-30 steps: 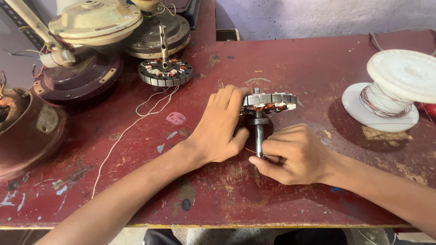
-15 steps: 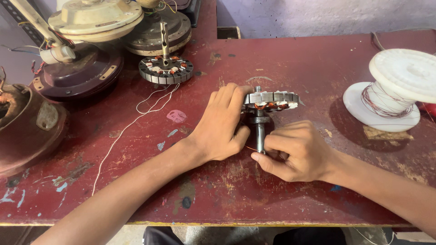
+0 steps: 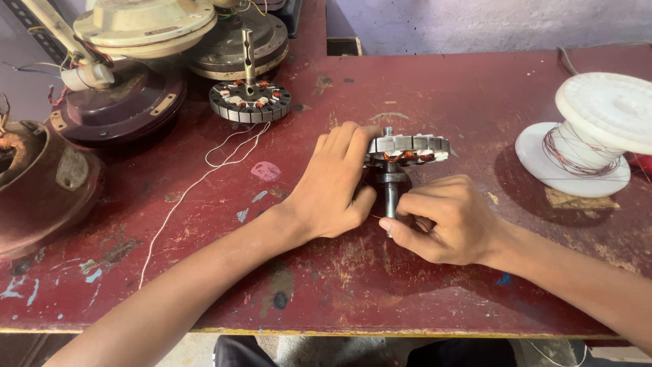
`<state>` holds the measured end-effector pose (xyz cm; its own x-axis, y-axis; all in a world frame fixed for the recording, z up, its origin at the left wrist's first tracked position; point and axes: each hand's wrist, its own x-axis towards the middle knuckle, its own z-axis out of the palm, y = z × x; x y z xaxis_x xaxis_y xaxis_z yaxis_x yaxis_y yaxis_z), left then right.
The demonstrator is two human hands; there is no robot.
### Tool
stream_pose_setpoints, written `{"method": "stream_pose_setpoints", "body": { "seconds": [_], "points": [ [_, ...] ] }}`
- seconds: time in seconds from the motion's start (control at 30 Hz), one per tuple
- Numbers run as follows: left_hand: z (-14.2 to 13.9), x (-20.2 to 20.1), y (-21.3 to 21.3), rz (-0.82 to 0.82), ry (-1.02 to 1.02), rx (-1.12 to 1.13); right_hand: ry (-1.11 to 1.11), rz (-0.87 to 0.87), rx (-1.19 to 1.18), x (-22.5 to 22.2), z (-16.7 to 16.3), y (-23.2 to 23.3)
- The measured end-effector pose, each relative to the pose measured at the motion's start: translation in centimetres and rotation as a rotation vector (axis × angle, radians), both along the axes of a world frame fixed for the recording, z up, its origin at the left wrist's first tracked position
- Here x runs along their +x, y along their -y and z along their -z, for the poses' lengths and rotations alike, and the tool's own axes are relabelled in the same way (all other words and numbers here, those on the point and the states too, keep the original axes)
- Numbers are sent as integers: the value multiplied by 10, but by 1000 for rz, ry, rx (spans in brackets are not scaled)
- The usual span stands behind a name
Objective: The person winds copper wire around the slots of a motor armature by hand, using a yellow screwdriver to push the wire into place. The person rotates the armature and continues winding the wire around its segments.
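A round fan stator (image 3: 409, 147) with copper windings and a steel shaft stands near the middle of the worn red table (image 3: 353, 272). My left hand (image 3: 336, 183) grips the stator's left rim and lower side. Just below it, my right hand (image 3: 441, 221) pinches something thin next to the shaft; a fine wire seems to run between the fingers, too small to be sure.
A second stator (image 3: 250, 100) with a white wire trailing from it lies at the back left. Fan housings (image 3: 122, 109) and a cream fan cover (image 3: 146, 24) crowd the left side. A white spool of copper wire (image 3: 591, 136) stands at the right.
Both hands stay on the stator; the fingers of my right hand have shifted slightly beside the shaft. Nothing else on the table has moved.
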<state>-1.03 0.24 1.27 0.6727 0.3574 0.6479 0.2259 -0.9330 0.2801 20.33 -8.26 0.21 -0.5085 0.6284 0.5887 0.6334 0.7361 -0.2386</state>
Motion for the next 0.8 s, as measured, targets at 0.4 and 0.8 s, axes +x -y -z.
{"method": "stream_pose_setpoints", "body": {
  "seconds": [0.4,0.8],
  "points": [
    [1,1,0,3,14,18,-3,9,10,-1,-1,1],
    [0,0,0,-1,6,21,-16,-11,224,10,10,-6]
  ]
}}
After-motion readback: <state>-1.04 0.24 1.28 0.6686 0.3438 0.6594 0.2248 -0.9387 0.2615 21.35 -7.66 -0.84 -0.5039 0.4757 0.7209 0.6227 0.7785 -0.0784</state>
